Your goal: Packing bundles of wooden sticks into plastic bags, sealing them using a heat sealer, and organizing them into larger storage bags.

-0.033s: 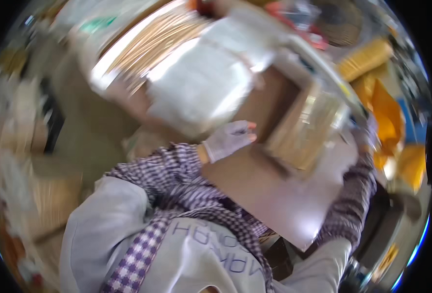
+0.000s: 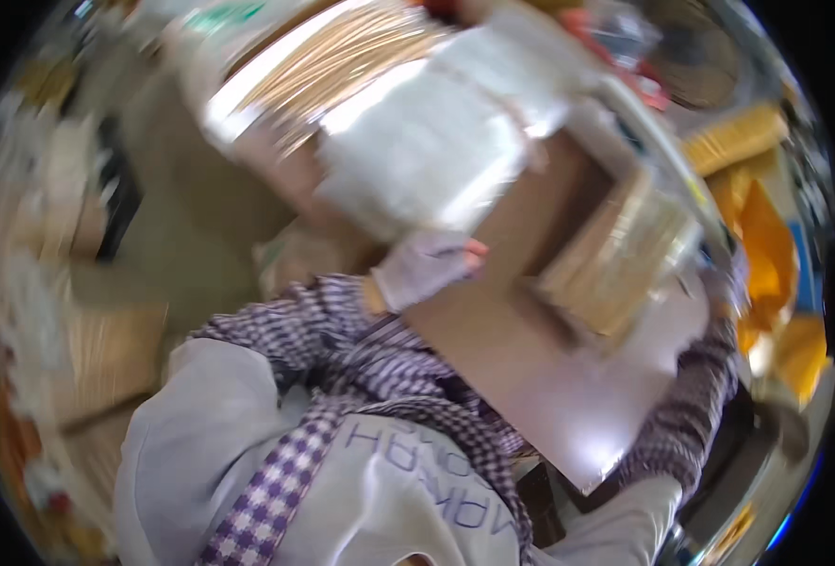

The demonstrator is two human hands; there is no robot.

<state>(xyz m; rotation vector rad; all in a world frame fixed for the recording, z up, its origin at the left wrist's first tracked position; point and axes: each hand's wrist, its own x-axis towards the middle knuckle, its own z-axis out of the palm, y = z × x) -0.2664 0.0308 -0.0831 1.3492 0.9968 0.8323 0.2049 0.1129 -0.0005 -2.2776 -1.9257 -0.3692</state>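
Observation:
My left hand [image 2: 425, 268], in a pale glove with bare fingertips, hovers over the near edge of the brown table [image 2: 540, 387]. Its fingers are slightly bent and apart, with nothing visible between them. Just beyond it lies a white, plastic-wrapped package [image 2: 422, 141]; whether the hand touches it, I cannot tell. My right hand [image 2: 722, 274] is at the table's right side, beyond a checked sleeve. Blur hides its fingers and anything in them. Between the hands, nearer the right one, rests a flat tan bundle [image 2: 615, 269] in clear, shiny wrap.
Thin tan sticks [image 2: 347, 61] lie in a white-edged tray or wrap at the far left of the table. Orange bags [image 2: 766, 250] and a yellow wrapped bundle [image 2: 738, 140] are at the right. A round fan-like thing [image 2: 695, 61] stands at the back right. Cardboard [image 2: 115, 349] lies left.
The whole view has shifted, so the table and packages appear farther right and lower. My left hand appears slightly left, closer to the white package's near edge.

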